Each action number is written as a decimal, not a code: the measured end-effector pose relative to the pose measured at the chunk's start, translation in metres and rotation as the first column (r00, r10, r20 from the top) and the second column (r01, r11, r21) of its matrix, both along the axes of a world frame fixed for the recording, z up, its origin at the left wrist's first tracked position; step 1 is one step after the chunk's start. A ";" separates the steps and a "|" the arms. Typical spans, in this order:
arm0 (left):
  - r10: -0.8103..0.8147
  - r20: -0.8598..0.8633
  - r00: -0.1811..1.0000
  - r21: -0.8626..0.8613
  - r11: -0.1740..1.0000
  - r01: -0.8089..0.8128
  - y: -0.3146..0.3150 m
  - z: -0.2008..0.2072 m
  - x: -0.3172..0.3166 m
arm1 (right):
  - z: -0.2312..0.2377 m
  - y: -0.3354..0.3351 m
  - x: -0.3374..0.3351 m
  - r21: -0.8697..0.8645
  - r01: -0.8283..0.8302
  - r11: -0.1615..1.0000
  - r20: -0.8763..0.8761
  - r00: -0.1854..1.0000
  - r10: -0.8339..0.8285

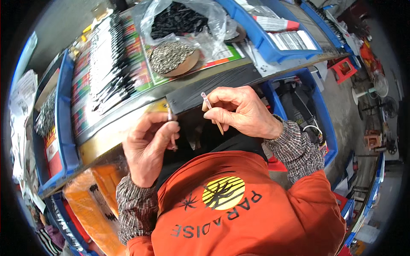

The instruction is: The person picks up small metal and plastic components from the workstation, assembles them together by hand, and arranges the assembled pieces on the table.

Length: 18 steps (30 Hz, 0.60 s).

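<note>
Between the thumb and fingers of my right hand (241, 112) is a thin stick (206, 100) with a clear pinkish upper end and a tan pointed lower end. My left hand (149, 143) is closed in a pinch on a slim metallic-looking rod (170, 114). The rod stands nearly upright, and its lower end shows below the thumb. Both hands are held apart over my lap, just in front of the table's near edge (209, 87). The exact kind of either slim piece is too small to tell.
On the table, a long row of thin silver-and-black pieces (109, 59) lies left of a pile of small metal parts (171, 55). Black parts (179, 20) fill a clear bag behind. Blue bins stand at left (66, 115), back right (294, 54) and below right (326, 128).
</note>
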<state>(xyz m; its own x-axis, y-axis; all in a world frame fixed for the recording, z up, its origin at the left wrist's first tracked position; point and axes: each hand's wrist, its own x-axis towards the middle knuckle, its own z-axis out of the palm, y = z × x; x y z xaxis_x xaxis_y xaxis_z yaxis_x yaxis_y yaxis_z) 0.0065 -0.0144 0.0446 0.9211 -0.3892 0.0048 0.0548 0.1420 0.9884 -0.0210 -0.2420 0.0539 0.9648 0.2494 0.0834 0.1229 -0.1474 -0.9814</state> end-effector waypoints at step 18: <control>-0.037 -0.041 0.998 -0.103 0.994 0.033 -0.008 -0.020 -0.008 | -0.028 0.043 -0.009 -0.051 0.040 0.998 0.112 0.993 -0.034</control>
<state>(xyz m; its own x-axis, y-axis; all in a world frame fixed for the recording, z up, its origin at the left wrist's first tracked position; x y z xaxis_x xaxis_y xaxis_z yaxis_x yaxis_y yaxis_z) -0.0016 -0.0223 0.0248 0.9071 -0.4208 0.0069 0.1035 0.2391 0.9655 -0.0305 -0.1991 0.0261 0.9590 0.2204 0.1784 0.2244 -0.2054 -0.9526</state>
